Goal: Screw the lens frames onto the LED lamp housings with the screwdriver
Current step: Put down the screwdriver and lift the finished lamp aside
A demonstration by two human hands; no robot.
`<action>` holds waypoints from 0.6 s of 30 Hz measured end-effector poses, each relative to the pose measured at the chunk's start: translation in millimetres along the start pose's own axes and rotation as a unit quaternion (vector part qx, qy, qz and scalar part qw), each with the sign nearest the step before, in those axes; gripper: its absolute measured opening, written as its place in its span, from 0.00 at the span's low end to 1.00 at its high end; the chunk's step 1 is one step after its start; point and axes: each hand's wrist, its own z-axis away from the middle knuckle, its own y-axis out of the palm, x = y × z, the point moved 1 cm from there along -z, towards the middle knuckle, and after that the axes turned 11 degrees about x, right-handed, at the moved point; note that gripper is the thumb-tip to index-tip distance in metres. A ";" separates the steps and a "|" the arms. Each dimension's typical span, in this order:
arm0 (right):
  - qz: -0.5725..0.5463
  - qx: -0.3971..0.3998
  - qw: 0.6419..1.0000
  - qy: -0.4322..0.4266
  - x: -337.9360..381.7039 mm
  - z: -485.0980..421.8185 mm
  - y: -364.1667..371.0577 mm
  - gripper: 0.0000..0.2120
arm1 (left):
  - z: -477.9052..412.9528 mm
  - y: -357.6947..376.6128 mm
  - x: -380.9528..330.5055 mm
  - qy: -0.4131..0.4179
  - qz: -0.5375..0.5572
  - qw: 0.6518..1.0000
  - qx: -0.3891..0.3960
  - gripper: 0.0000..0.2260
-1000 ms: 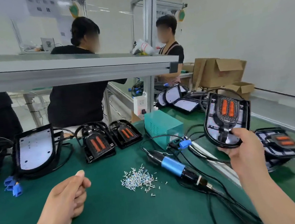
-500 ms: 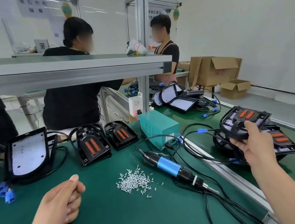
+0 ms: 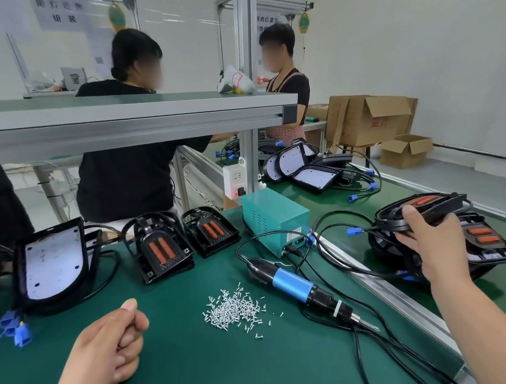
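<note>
Lower left of the frame, the left hand (image 3: 112,351) rests on the green mat (image 3: 200,368), curled into a loose fist with nothing visible inside. At right centre, the right hand (image 3: 431,246) grasps a black lamp housing (image 3: 421,209) by its edge, above a stack of housings (image 3: 489,247). Its cable ends in a blue connector (image 3: 354,231) and loops near the screwdriver (image 3: 293,284), which lies beside loose screws (image 3: 234,308). The housing may slip off the uneven stack. The trailing cable may snag the screwdriver's cord.
</note>
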 end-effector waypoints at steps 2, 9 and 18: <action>0.054 -0.006 0.998 -0.017 -4.1 -0.3 0.2 0.30 | -0.1 -0.3 0.0 -0.002 0.004 1.000 0.004 0.20; 0.193 -0.041 0.980 -0.032 -11.4 2.5 0.4 0.43 | 1.7 -0.4 -2.1 -0.001 0.022 1.000 0.016 0.20; 0.147 -0.090 0.984 -0.038 -15.6 6.6 -0.6 0.49 | 2.7 0.5 -3.5 0.000 -0.003 1.000 0.022 0.21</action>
